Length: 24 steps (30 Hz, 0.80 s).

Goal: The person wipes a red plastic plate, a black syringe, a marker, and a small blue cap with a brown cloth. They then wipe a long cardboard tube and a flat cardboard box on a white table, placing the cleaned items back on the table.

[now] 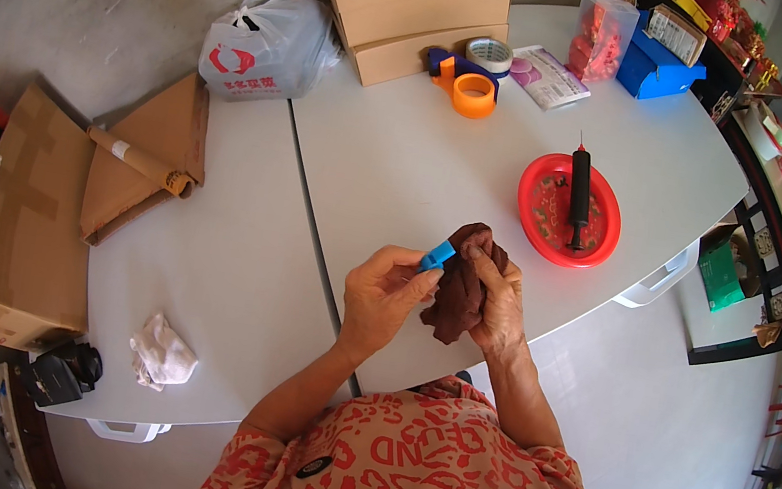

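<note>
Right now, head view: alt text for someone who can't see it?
A person's left hand pinches a small blue object next to a brown cloth gripped in the right hand, at a pale table. To the right, a black pump rests on a red dish; farther back are an orange tape roll and a grey plastic bag.

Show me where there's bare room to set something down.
Left tabletop: bare between the folded cardboard, white cloth and dark seam. Right tabletop: bare between the seam, orange tape roll, red plate and left hand. Crowded: the back, from the plastic bag past the cardboard box to the blue box.
</note>
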Each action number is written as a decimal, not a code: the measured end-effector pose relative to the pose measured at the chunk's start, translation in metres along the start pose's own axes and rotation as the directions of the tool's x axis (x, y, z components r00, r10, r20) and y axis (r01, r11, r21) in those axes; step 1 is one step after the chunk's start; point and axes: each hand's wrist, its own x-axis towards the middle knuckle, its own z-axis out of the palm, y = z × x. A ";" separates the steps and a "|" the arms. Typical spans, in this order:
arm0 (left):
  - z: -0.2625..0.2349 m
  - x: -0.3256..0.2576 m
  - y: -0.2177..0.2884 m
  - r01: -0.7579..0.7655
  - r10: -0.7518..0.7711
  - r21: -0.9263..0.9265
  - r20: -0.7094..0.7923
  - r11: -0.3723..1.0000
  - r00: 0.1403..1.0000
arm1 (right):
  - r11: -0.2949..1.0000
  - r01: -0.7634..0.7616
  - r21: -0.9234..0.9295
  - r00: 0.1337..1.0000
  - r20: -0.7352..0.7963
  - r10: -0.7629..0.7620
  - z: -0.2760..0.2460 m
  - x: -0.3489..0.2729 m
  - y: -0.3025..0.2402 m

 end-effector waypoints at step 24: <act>-0.017 0.004 -0.003 0.192 -0.202 -0.254 -0.012 0.948 0.979 | 0.949 0.168 -0.268 0.976 0.181 -0.121 -0.001 -0.008 -0.013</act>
